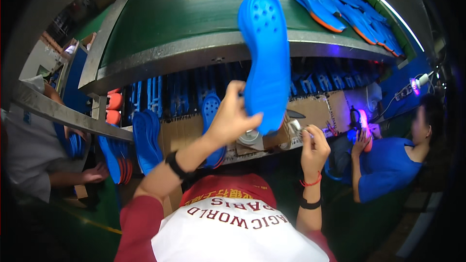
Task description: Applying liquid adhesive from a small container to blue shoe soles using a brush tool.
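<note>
1. Blue foam insole (266,58), perforated near its upper end, is being held upright above the work area, in front of the green conveyor belt (184,14).
2. Left hand (232,116) is gripping the insole's lower end, fingers and thumb closing around its edge.
3. Right hand (314,146) is curling shut around a small object just beside the insole's lower end; what the object is cannot be told.
4. Finished insoles (349,12) are lying in a row on the belt's far right; more stacked insoles (145,140) are standing below the belt edge.
5. Risk: the grip is covering only one end, so the flexible insole is likely to bend or slip out and be dropping among the stacked pieces.
6. Co-workers (388,165) are sitting close on both sides; a wide swing could be striking them.
</note>
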The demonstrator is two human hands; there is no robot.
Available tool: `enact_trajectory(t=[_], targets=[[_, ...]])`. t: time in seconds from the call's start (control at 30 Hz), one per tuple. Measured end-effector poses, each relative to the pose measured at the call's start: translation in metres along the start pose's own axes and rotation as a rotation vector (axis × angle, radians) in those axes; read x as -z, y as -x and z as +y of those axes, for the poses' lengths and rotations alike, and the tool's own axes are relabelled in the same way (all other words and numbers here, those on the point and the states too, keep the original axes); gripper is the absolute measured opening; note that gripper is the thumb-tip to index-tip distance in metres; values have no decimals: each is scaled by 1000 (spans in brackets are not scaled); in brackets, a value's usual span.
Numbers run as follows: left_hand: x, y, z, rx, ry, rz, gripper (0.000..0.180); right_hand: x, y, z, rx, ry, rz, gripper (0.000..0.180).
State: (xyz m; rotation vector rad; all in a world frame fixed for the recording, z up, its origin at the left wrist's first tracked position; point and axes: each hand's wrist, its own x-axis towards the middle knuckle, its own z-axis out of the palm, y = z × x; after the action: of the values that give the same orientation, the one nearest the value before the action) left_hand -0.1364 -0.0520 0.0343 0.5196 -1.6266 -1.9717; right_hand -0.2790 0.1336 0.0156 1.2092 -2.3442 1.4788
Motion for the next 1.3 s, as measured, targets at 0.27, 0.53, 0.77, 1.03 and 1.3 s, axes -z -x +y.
enact_trajectory(t=[0.27, 0.53, 0.77, 1.03, 1.3], targets=[[-12, -199, 64, 71, 296, 218, 80, -5, 4, 6, 70, -4, -136, 7], [75, 61, -105, -556, -940, 691, 77, -81, 51, 27, 57, -28, -417, 4], [211, 255, -169, 442, -1183, 1161, 132, -136, 62, 81, 183, 269, -523, 12], [280, 291, -134, 699, -340, 828, 73, -168, 59, 100, 171, 349, -662, 11], [188, 260, -74, 351, 336, 678, 61, -172, 60, 101, 218, 335, -691, 11]])
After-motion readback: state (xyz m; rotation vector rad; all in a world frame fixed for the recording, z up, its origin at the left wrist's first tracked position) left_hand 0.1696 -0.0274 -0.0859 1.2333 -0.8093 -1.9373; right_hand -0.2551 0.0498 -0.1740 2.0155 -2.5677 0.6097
